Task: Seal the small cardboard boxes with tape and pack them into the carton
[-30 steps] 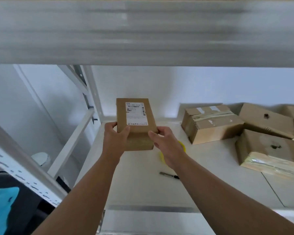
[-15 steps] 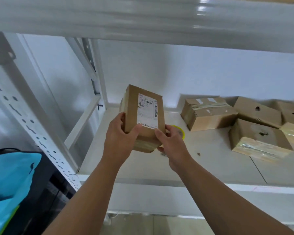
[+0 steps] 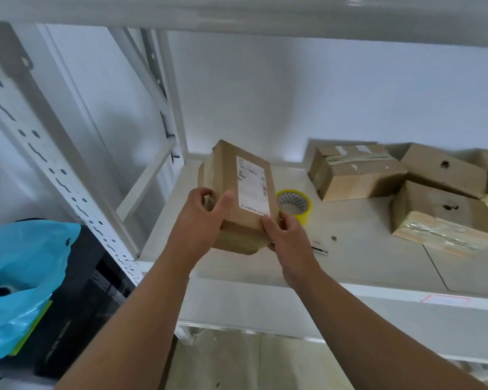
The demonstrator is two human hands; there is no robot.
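I hold a small brown cardboard box point(image 3: 231, 178) with a white printed label above the left part of the white shelf point(image 3: 350, 266). My left hand point(image 3: 200, 218) grips its near left corner, thumb on top. My right hand point(image 3: 285, 235) grips the near right corner. The box is tilted, its far end higher. A roll of yellow tape point(image 3: 295, 205) lies on the shelf just right of the box. No carton is in view.
Several taped cardboard boxes point(image 3: 355, 173) point(image 3: 443, 218) lie at the right back of the shelf. A small cutter point(image 3: 320, 250) lies behind my right wrist. A perforated shelf post point(image 3: 54, 170) stands left, a blue plastic bag point(image 3: 20, 277) below it. Another shelf point(image 3: 237, 12) hangs overhead.
The box came nearer and lower with both hands still on it, and it has tilted. My view pulled back and down, so the tape roll and the shelf's front edge show.
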